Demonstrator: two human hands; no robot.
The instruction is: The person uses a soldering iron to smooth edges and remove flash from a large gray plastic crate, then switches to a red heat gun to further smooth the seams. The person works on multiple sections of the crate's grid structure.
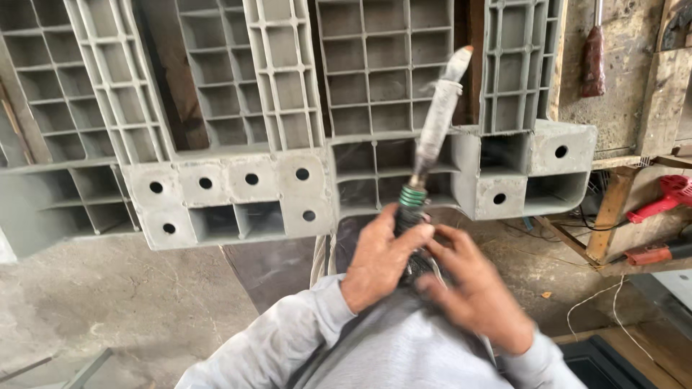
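My left hand (380, 260) grips the dark handle of a long tool (435, 130) with a grey, dusty shaft, a green ring near the grip and a pale tip pointing up and right. My right hand (477, 289) is blurred and closes on the lower end of the same handle, right beside the left hand. The tool's shaft rises in front of a grey plastic pallet (238, 189) with a ribbed grid and round holes in its blocks. Both arms wear light grey sleeves.
A second grey pallet section (537, 166) stands at the right. Red power tools (667, 194) lie on a wooden frame at the far right, and a rusty tool (593, 61) hangs on the rough wall. Thin white cord (598, 299) trails over the concrete floor.
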